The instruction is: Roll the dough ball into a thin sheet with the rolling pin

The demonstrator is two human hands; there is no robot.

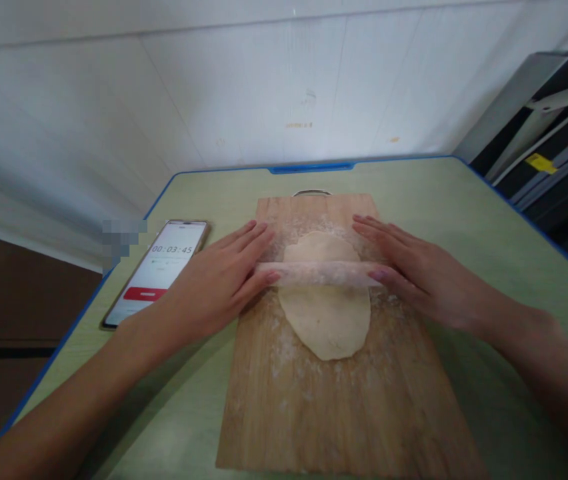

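A flattened sheet of dough [325, 327] lies on a floured wooden cutting board [344, 420]. Across its upper part rests a pale, flour-dusted rolling pin [321, 274], which hides a band of the dough. My left hand [229, 273] holds the pin's left end, its thumb along the near side and its fingers stretched past the far side. At the right end, my right hand [409, 270] has the same hold, thumb near and fingers beyond. Both palms cover the pin's ends.
Left of the board, a phone [177, 247] showing a timer lies partly behind my left forearm. The light green table [419, 187] has a blue edge and stands against a white wall [244, 87]. Dark folded furniture with metal parts [559, 127] leans at the right.
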